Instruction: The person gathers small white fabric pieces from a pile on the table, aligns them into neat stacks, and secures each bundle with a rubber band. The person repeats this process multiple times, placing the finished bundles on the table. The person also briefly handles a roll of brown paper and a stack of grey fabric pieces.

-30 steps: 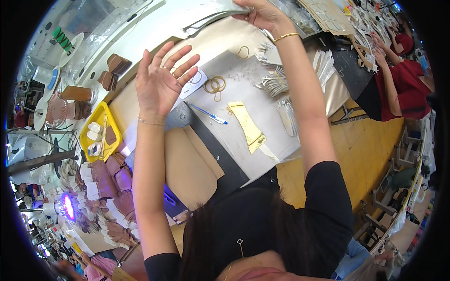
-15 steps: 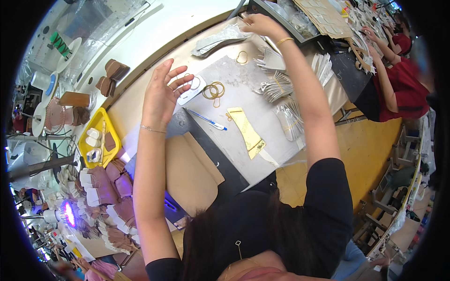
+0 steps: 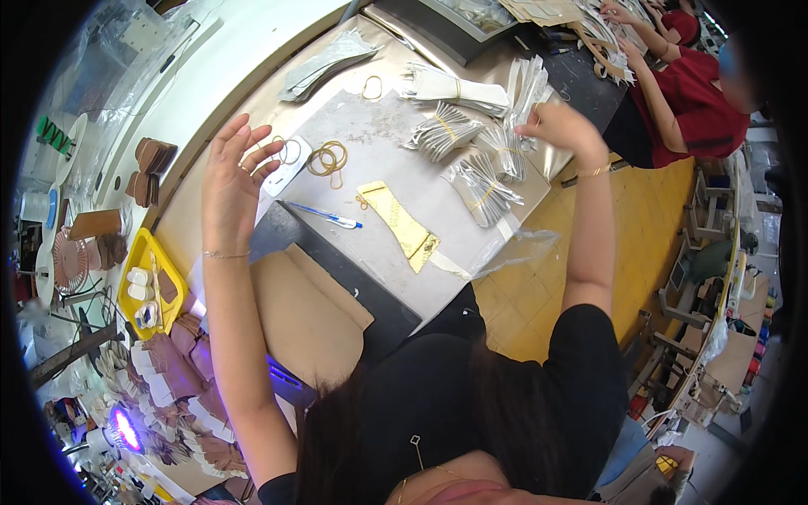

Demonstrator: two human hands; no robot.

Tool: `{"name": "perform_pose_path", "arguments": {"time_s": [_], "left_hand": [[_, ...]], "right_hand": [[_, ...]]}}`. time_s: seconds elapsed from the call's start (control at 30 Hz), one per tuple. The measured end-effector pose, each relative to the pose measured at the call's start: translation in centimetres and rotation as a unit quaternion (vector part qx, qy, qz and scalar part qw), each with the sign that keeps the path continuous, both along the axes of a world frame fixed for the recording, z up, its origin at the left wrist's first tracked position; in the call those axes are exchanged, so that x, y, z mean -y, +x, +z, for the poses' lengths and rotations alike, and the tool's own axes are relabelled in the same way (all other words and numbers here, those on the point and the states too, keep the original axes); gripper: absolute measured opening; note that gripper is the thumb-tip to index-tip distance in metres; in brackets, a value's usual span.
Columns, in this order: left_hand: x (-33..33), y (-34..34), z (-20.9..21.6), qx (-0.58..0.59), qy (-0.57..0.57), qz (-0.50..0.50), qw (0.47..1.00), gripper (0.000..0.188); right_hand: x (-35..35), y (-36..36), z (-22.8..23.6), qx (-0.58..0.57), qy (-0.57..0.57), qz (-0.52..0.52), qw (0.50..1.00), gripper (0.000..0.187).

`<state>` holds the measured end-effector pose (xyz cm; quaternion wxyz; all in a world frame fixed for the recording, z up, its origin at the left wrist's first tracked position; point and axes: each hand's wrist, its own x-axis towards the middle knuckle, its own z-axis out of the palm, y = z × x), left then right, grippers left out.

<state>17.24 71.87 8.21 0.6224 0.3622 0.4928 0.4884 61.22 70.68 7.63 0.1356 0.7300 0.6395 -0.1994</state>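
My left hand (image 3: 229, 172) is raised above the left part of the table, palm turned inward, fingers apart and nothing gripped. Its fingertips are beside a white flat device (image 3: 289, 171) with rounded corners. My right hand (image 3: 566, 133) hovers at the table's right edge, its fingers bent and blurred; whether they hold anything is unclear. Close to it lie banded bundles of pale strips (image 3: 507, 154), fanned at their ends. Another banded bundle (image 3: 484, 195) lies nearer to me. A yellow curved piece (image 3: 397, 223) rests mid-table, next to a blue-and-white pen (image 3: 332, 216).
Rubber bands (image 3: 326, 158) lie beside the white device. Grey-white stacked pieces (image 3: 328, 67) sit at the far side. A yellow tray (image 3: 174, 273) with small items stands left. Brown cardboard (image 3: 303, 311) lies before me. A co-worker in red (image 3: 694, 109) works at the far right.
My right hand has come back from the table's far edge toward the right edge, uncovering a banded bundle. The view has shifted; my left hand stays raised with fingers apart.
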Motion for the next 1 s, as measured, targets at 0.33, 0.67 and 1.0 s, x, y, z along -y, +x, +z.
{"name": "perform_pose_path", "arguments": {"time_s": [0.33,0.67,1.0], "left_hand": [[0.5,0.2,0.1,-0.027,0.012,-0.010,1.000,0.044],[1.2,2.0,0.1,-0.067,0.047,-0.180,0.980,0.056],[2.5,1.7,1.5,0.138,0.017,-0.195,0.971,0.067]], "right_hand": [[6.2,-1.9,-4.9,-0.258,0.155,-0.206,0.931,0.093],[7.4,-8.2,0.9,-0.666,0.176,-0.201,0.696,0.074],[3.9,-24.5,1.9,-0.573,0.381,0.095,0.719,0.034]]}}
